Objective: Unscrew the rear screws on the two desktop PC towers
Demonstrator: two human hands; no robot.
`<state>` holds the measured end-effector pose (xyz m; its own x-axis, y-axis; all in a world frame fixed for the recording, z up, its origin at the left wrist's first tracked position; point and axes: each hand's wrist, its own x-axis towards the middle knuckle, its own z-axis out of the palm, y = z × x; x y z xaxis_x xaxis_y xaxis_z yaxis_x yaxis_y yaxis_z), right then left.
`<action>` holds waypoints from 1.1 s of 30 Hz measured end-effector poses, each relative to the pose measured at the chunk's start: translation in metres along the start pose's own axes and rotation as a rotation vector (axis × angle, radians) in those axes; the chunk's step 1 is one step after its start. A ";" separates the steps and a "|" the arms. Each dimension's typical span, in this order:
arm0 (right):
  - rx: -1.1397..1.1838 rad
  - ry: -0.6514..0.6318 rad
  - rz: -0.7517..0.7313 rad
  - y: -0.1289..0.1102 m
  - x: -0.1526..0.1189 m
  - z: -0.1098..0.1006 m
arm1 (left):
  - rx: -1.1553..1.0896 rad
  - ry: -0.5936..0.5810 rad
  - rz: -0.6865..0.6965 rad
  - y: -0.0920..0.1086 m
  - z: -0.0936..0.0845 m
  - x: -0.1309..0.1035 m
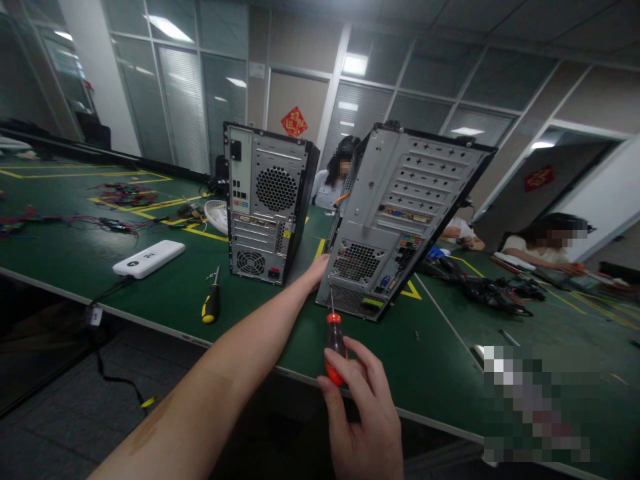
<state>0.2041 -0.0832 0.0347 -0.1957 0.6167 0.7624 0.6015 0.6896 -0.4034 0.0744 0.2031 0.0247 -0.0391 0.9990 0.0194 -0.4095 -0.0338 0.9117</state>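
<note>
A computer tower stands on the green table with its rear panel toward me, leaning in my view. My right hand grips a red-and-black screwdriver by its handle. The screwdriver's tip meets the lower left edge of that rear panel, beside the power supply grille. My left hand reaches to the tower's left side, where its fingers are hidden behind the case. Left of it, a second computer tower stands upright, also with its back toward me. A yellow-and-black screwdriver lies near the table's front edge.
A white power bank with a black cable lies at left on the green table. Bundles of wires sit farther back. Black cables lie at right. Several people sit across the table.
</note>
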 end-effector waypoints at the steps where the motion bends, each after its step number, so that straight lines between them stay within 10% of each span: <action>1: -0.011 0.004 0.005 0.001 0.000 0.000 | -0.001 0.002 0.001 -0.001 0.000 0.000; 33: 0.030 -0.004 0.019 -0.002 0.000 -0.002 | -0.002 -0.001 -0.007 0.002 0.003 -0.002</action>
<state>0.2042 -0.0855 0.0369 -0.1872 0.6314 0.7525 0.5817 0.6886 -0.4330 0.0763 0.2015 0.0276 -0.0352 0.9993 0.0140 -0.4113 -0.0273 0.9111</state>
